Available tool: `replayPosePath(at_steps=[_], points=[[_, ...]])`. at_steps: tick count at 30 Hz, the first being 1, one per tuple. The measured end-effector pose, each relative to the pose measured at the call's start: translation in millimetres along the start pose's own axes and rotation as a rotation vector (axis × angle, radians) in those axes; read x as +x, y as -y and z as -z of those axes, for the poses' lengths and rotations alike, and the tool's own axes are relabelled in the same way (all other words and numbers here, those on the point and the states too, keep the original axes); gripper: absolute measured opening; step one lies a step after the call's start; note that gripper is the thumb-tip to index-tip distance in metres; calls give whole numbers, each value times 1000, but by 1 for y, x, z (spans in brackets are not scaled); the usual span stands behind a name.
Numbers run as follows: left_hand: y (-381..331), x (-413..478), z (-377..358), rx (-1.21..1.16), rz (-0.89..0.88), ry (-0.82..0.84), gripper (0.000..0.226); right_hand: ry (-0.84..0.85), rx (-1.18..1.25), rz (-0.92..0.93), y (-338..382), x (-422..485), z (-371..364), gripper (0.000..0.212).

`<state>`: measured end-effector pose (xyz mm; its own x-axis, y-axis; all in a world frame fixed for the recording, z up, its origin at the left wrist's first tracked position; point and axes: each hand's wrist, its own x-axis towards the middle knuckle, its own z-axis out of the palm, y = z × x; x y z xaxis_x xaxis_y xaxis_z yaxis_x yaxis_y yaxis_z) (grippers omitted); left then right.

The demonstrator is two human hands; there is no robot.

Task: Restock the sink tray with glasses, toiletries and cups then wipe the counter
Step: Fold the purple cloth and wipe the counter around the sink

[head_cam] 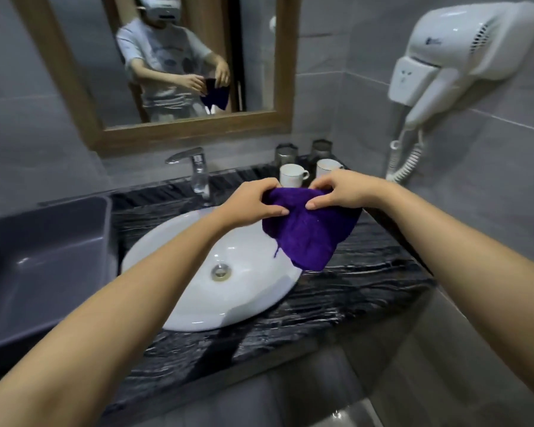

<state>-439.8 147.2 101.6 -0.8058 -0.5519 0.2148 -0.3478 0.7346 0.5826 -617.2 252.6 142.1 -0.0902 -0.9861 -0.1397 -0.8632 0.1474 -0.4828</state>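
A purple cloth point(309, 232) hangs in the air over the right edge of the white sink basin point(198, 288). My left hand point(250, 201) pinches its upper left corner and my right hand point(336, 192) grips its upper right edge. Behind my hands, two white cups point(292, 175) point(326, 167) stand on the black marble counter point(352, 288), with two glasses point(285, 154) point(321, 149) behind them by the wall. The tray beneath them is hidden by my hands and the cloth.
A chrome tap point(198, 171) rises behind the basin. A grey plastic bin point(43, 260) sits at the left of the counter. A wall hair dryer point(463, 50) with a coiled cord hangs at right. A wood-framed mirror point(179, 131) is above.
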Motion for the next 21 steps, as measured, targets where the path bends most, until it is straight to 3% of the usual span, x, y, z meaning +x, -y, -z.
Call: replayPosePath(at_steps=[5,9,12,21], points=[[-24,33,-67,-65,-9,69,21,87,91,-175,-89,-35,-3,8],[-37,54,-120,-187,115,143,25,-53,213,-276,-145,-51,-8,16],[-47,66,-156,-282,201,184,28,-161,92,-336,-175,-48,-16,24],[-46,93,-229,-350,419,270,23,-80,-96,-460,-246,-25,-53,33]])
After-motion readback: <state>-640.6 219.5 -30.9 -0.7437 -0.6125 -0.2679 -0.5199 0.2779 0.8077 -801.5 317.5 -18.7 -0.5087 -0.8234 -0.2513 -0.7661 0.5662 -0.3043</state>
